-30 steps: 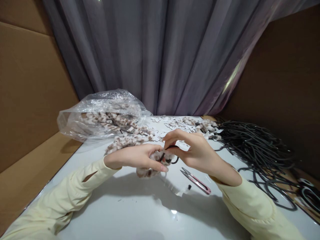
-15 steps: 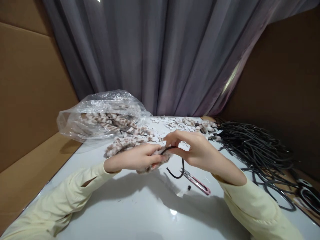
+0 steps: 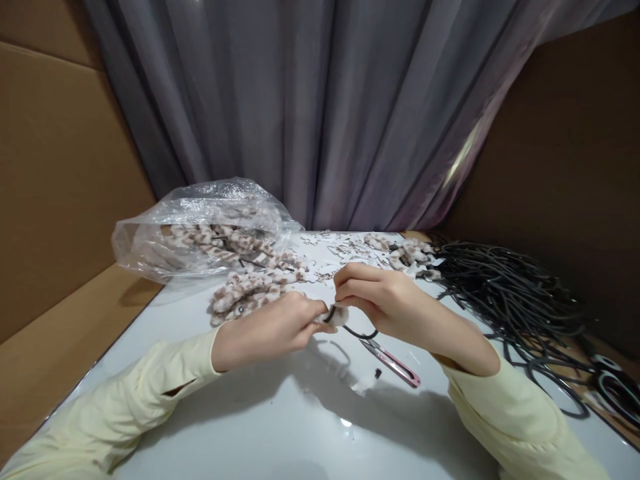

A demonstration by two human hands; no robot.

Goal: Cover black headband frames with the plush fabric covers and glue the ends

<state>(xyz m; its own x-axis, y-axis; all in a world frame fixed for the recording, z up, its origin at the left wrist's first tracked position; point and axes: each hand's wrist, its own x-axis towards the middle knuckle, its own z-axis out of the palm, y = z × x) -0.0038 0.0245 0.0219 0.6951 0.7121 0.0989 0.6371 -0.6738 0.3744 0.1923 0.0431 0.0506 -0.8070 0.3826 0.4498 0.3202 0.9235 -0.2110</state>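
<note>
My left hand (image 3: 283, 327) is closed around a white-and-brown plush fabric piece (image 3: 341, 316), and most of it is hidden in my fingers. A black cord (image 3: 361, 335) emerges from the plush and curves below my right hand. My right hand (image 3: 387, 300) is closed, its fingertips pinching at the end of the plush and cord; exactly what lies between them I cannot make out. Just under the cord, pink-handled thread snips (image 3: 395, 367) lie on the white table (image 3: 240, 427). Behind my left hand is a pile of similar plush pieces (image 3: 245, 293).
A clear plastic bag (image 3: 200, 200) with plush pieces stands at the back left. Fabric scraps (image 3: 345, 248) and more plush pieces (image 3: 413, 253) lie at the back. A heap of black cords (image 3: 500, 287) fills the right side. Cardboard walls (image 3: 55, 167) flank the table; a grey curtain (image 3: 300, 113) hangs behind.
The cord's hanging loop has become smaller and shifted up. My right hand's fingers have drawn together at the plush end, and my left hand has turned over the plush.
</note>
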